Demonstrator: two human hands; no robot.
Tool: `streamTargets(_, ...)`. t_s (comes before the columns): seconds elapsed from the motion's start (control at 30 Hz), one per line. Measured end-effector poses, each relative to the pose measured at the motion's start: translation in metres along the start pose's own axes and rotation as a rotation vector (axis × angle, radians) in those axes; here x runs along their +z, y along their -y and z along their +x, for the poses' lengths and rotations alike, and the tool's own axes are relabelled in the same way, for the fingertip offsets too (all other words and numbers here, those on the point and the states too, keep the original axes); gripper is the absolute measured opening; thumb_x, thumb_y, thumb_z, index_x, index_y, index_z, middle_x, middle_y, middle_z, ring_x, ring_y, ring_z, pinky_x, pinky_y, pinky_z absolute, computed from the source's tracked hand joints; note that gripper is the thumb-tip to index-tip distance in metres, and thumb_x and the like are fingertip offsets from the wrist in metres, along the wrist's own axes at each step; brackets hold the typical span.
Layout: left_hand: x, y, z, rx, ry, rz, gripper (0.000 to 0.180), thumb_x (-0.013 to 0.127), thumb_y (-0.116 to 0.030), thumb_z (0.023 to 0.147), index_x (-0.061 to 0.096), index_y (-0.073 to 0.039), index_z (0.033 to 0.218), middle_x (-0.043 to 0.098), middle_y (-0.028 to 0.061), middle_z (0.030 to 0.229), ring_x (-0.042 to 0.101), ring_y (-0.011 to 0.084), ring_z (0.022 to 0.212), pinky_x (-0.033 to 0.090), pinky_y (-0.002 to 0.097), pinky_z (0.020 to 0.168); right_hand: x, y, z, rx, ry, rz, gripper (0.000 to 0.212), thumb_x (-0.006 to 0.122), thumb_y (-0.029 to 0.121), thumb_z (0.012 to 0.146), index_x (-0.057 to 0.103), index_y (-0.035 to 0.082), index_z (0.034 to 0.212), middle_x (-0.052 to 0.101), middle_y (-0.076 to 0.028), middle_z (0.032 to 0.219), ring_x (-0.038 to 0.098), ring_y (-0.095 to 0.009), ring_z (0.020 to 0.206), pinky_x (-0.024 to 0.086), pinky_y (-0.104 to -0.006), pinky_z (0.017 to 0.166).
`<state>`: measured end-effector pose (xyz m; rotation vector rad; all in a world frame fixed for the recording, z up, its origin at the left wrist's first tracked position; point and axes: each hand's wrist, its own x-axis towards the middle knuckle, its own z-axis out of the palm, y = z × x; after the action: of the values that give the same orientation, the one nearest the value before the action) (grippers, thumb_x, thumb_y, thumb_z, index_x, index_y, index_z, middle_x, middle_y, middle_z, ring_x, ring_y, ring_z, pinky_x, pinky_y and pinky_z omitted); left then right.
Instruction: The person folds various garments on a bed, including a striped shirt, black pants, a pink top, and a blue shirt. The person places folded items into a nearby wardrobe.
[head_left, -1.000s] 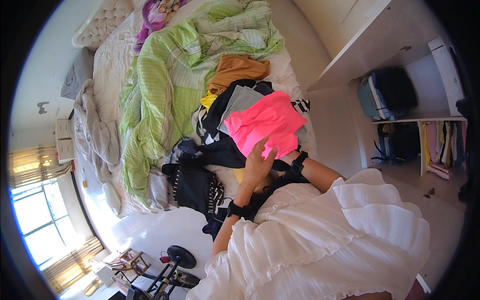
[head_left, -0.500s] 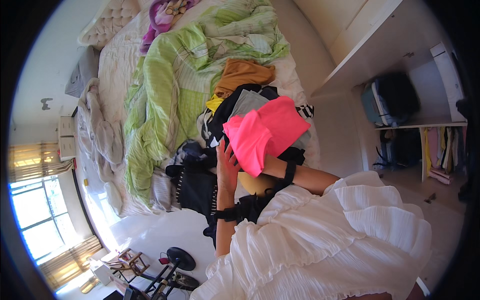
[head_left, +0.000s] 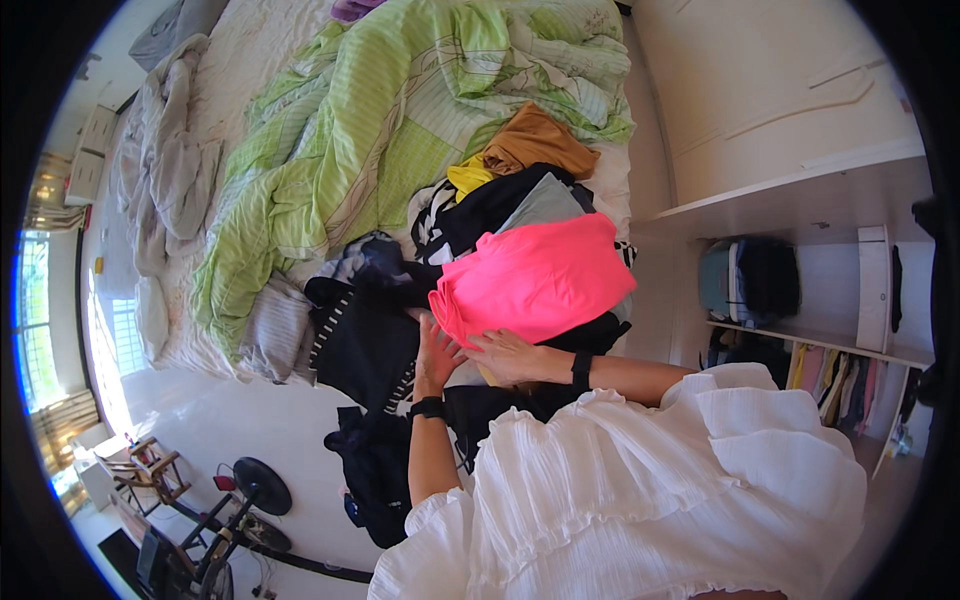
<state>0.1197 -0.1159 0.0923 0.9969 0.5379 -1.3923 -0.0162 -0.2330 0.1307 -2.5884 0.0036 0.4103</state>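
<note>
A bright pink garment (head_left: 545, 280), folded over, lies on top of a heap of clothes at the bed's near edge. My left hand (head_left: 436, 358) is at its lower left corner, fingers apart, touching or almost touching the cloth. Along the garment's lower edge lies my right hand (head_left: 508, 357), its fingers stretched out toward the left one. Beneath and behind the pink cloth are a grey garment (head_left: 545, 203) and a black garment (head_left: 475, 222). Black clothing with a white-stitched edge (head_left: 365, 345) rests beside my left hand.
A rumpled green duvet (head_left: 350, 130) covers much of the bed. Brown clothing (head_left: 540, 143) and a yellow piece (head_left: 468, 177) lie beyond the heap. At right stands an open wardrobe (head_left: 790, 195) with hanging clothes. An exercise bike (head_left: 225, 530) is at lower left.
The pink garment's raised left part has been laid down, so it now spreads flatter on the heap. My right hand has come out from under it, and the view has shifted.
</note>
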Motion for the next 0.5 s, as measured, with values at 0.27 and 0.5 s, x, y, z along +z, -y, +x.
streamTargets(0.27,-0.010,0.017,0.064,0.041,-0.300,0.249,0.049,0.076,-0.026,0.071,0.056,-0.008,0.111,0.063,0.0049,0.096,0.062,0.0181,0.081,0.050,0.0339,0.066,-0.062,-0.021,0.003,0.236,-0.124,0.244,0.034,0.055,0.011,0.079,0.055,0.003,0.113,0.053,-0.015,0.114,0.050,-0.032,0.108,0.042,-0.0403,0.091)
streamTargets(0.5,-0.033,0.022,0.061,0.203,-0.343,0.156,0.023,0.065,-0.014,0.077,0.061,-0.002,0.097,0.064,0.0060,0.087,0.062,0.0181,0.073,0.051,0.0308,0.066,-0.121,-0.122,-0.037,0.552,-0.510,0.284,0.030,0.055,0.013,0.082,0.057,0.003,0.110,0.056,-0.015,0.109,0.057,-0.032,0.096,0.047,-0.0363,0.082)
